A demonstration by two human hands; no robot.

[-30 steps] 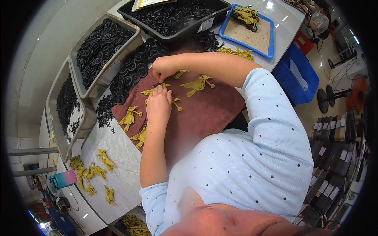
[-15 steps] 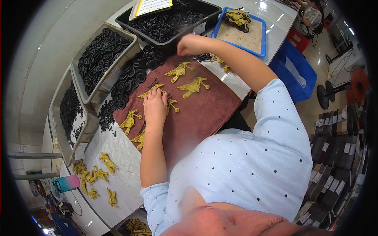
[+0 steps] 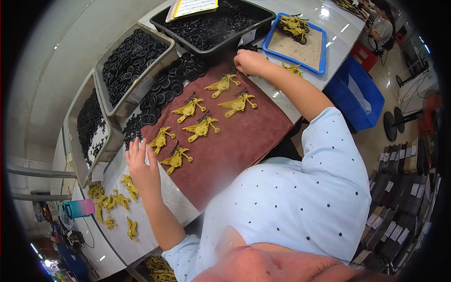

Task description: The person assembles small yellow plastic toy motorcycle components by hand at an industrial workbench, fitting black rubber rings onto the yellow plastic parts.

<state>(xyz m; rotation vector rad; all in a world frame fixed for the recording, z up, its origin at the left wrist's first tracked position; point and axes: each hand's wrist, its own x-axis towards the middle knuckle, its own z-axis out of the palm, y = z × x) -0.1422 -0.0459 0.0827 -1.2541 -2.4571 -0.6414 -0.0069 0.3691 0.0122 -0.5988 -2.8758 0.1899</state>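
Note:
A reddish-brown cloth (image 3: 244,141) lies in front of me with several yellow toy motorbike bodies (image 3: 201,129) spread across it, most with a thin black piece at the upper side. My left hand (image 3: 142,164) is over the cloth's left edge, fingers apart, nearest a heap of tiny black parts (image 3: 134,127); it holds nothing that I can see. At the cloth's far edge, my right hand (image 3: 251,62) has its fingers pinched together just beyond a yellow body (image 3: 222,86). What lies between those fingertips is hidden.
Loose black wheels (image 3: 164,89) line the cloth's far left side. Beyond stand a bin of wheels (image 3: 112,112), a bin of tiny parts (image 3: 84,181) and a black bin (image 3: 197,49). A blue tray (image 3: 322,56) holds assembled bikes. More yellow bodies (image 3: 115,201) lie at the left.
My left hand has left the yellow bodies and moved left to the cloth's edge, its fingers now spread. My right hand has come lower, toward the cloth. The whole view has shifted slightly.

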